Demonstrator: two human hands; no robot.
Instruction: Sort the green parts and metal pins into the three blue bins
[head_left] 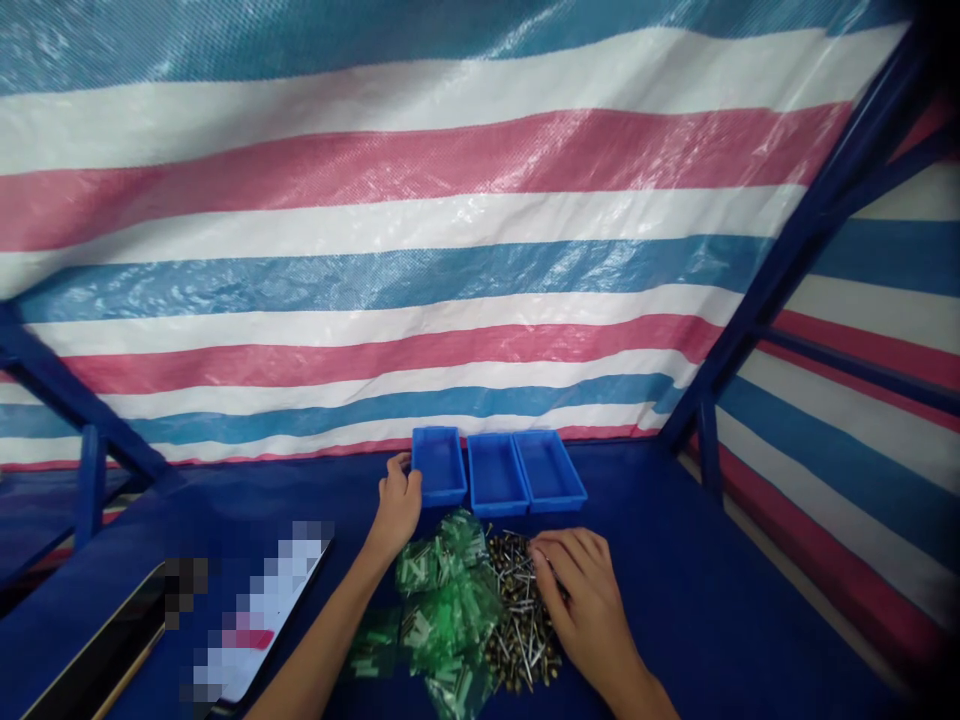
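My left hand [400,500] is at the left side of the leftmost blue tray [439,496], fingers curled against its wall and edge. My right hand [583,592] rests palm down at the right edge of a pile of metal screws with brass-coloured parts [521,610], thumb apart from the bent fingers. Its fingertips touch the pile; no screw shows lifted in it. Left of the screws lie several green see-through plastic bags [454,605] with pale, stick-like pieces inside.
Two more blue trays, a middle one [499,508] and a right one [559,503], stand side by side at the back of the dark blue table [720,590]. Two phone-like devices, one dark [105,650] and one with a lit screen [262,610], lie at left. A striped tarp [420,220] hangs behind, between blue metal posts [750,310].
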